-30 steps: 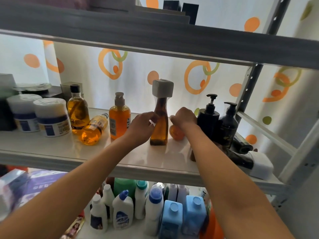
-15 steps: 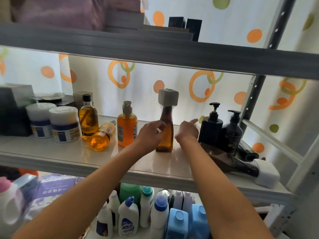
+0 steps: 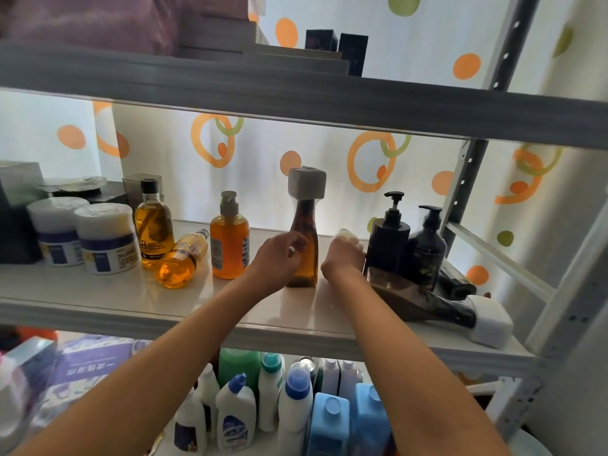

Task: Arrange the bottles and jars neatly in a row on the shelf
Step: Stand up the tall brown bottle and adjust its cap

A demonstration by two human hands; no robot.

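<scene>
A tall amber bottle with a square grey cap stands upright mid-shelf. My left hand is at its left side, fingers curled onto its lower body. My right hand is just right of it, closed over a small bottle; only its pale top shows. Left of them stand an orange pump bottle and an amber bottle with a black cap, with another amber bottle lying on its side between them. Two black pump bottles stand on the right. A dark bottle with a white cap lies in front of them.
Two white jars and dark boxes fill the left end of the white shelf. The upper shelf beam hangs low overhead. A metal upright bounds the right side. White and blue bottles crowd the shelf below.
My right hand has shifted right toward the black pump bottles and closed over the small bottle. My left hand stays at the tall amber bottle. The camera has tilted slightly up.
</scene>
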